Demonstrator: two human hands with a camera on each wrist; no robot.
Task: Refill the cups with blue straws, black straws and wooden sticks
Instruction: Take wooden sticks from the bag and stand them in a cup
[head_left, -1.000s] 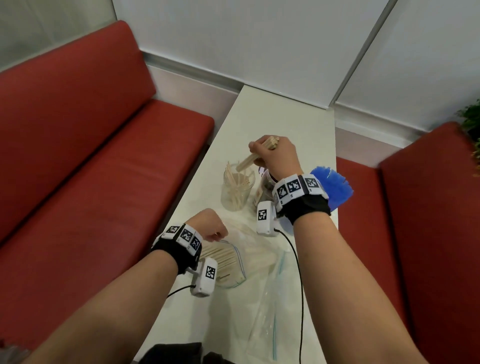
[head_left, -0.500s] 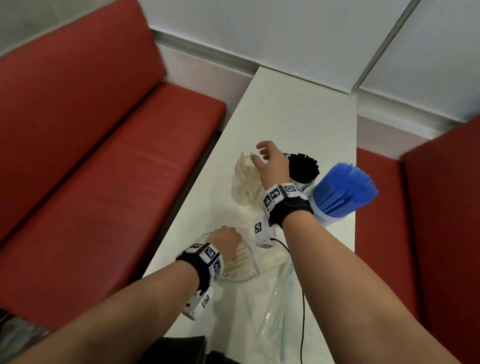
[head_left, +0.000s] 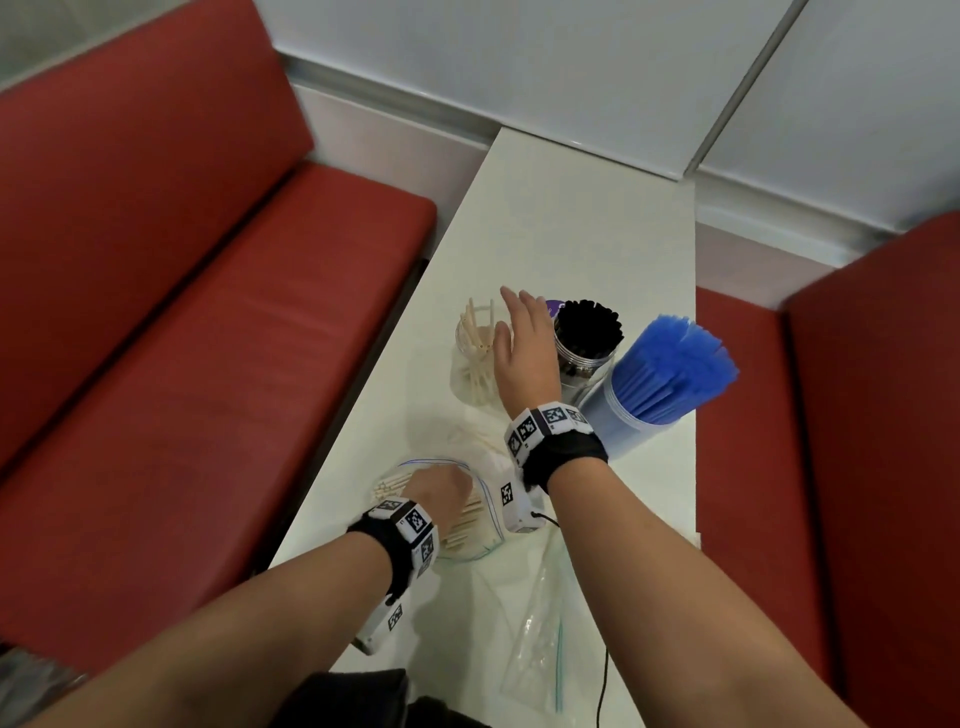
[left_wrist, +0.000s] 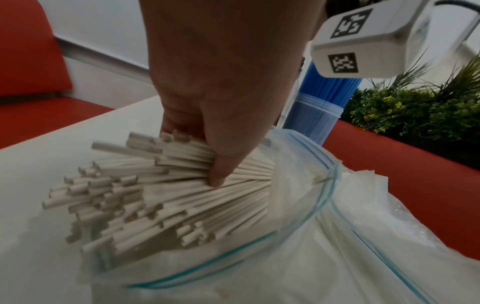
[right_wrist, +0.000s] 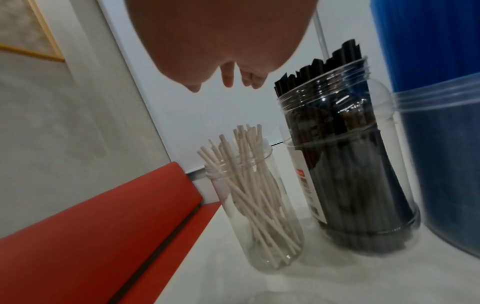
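Note:
Three clear cups stand together on the white table (head_left: 571, 234). The left cup (head_left: 475, 358) (right_wrist: 255, 209) holds some pale wooden sticks, the middle cup (head_left: 584, 353) (right_wrist: 348, 164) is packed with black straws, and the right cup (head_left: 639, 410) (right_wrist: 441, 144) with blue straws. My right hand (head_left: 519, 343) (right_wrist: 228, 78) hovers open just above the stick cup, holding nothing. My left hand (head_left: 441, 486) (left_wrist: 207, 156) reaches into an open zip bag (head_left: 467, 551) (left_wrist: 298, 236) and grips a bunch of wooden sticks (left_wrist: 155, 185) near their middle.
Another clear zip bag (head_left: 540, 644) lies flat near the table's front edge, beside a black cable (head_left: 602, 691). Red bench seats (head_left: 208, 364) flank the narrow table on both sides. Green plants (left_wrist: 415, 111) show behind the right bench.
My right hand let a bunch of sticks go into the left cup and has opened above it. My left hand stayed in the bag on the sticks. The view tilted downward.

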